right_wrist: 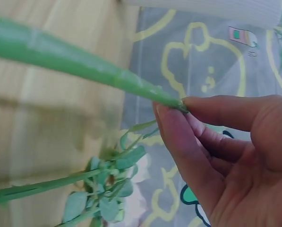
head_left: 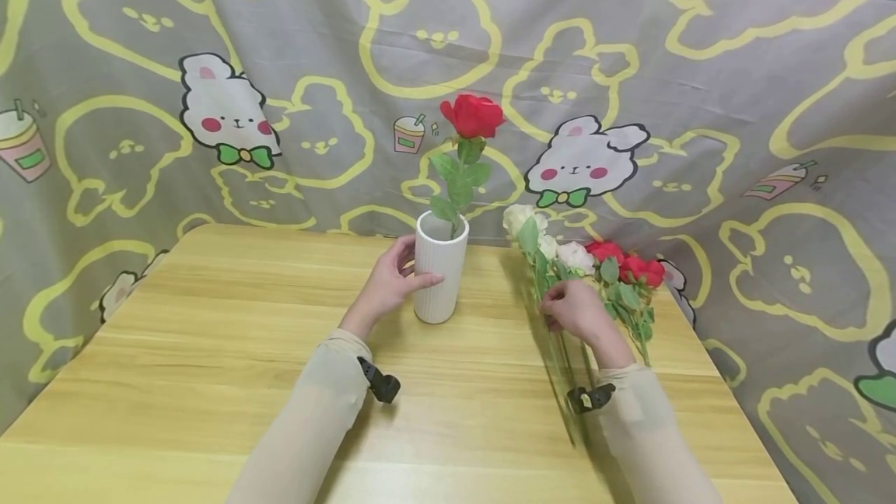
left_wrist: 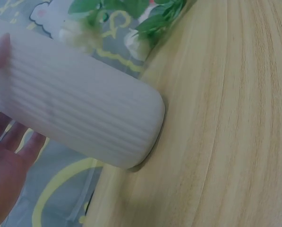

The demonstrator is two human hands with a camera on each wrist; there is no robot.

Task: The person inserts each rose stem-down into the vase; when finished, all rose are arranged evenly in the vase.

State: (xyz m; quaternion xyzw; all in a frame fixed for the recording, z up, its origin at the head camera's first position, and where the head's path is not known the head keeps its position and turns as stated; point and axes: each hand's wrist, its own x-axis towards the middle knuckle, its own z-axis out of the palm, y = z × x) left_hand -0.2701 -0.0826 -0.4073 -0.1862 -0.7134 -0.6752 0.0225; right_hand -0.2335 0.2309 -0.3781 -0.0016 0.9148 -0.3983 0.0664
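Observation:
A white ribbed vase point(head_left: 439, 278) stands upright on the table, holding a single red rose point(head_left: 474, 116) with green leaves. My left hand point(head_left: 386, 284) holds the vase from its left side, thumb across the front and fingers behind; the left wrist view shows the vase's ribbed wall point(left_wrist: 84, 99) between thumb and fingers. To the right, my right hand point(head_left: 579, 311) pinches a green stem point(right_wrist: 84, 66) between thumb and fingertips. That stem belongs to a white flower point(head_left: 519, 218) whose head leans toward the back of the table.
More white flowers point(head_left: 577, 257) and red roses point(head_left: 640, 271) lie at the table's right side, stems pointing toward the front. A patterned grey cloth point(head_left: 315, 37) hangs behind the wooden table point(head_left: 231, 317).

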